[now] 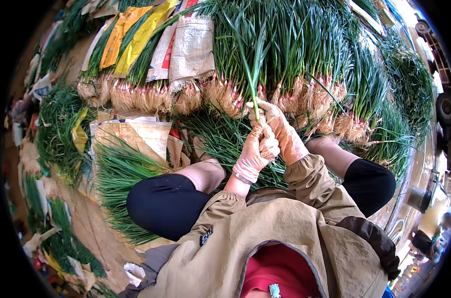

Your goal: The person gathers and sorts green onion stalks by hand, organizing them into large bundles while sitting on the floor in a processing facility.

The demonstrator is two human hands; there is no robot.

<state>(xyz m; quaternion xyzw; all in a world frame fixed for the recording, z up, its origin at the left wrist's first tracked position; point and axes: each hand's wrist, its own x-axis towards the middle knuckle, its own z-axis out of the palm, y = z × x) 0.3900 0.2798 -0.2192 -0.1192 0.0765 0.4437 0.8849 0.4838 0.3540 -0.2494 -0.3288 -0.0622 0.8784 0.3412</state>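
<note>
My left hand [258, 155] and my right hand [276, 123], both in thin pale gloves, meet in front of my lap. Between them stands a green onion [256, 84], its long leaves pointing away from me. The right hand's fingers pinch the stem, while the left hand is closed around its lower end just below. That lower end is hidden by the fingers. Beyond my hands stretches a row of green onion bundles [295, 54], with pinkish bulbs and pale tangled roots toward me. Loose green onions [220, 134] lie beneath my hands, between my legs.
Woven sacks, one white [191, 49] and one yellow [145, 39], cover part of the row. More green leaves [118, 174] lie beside my left knee, near a beige sack [136, 136]. Heaps of greens [61, 124] spread farther left. A wheel [447, 108] shows at the far right.
</note>
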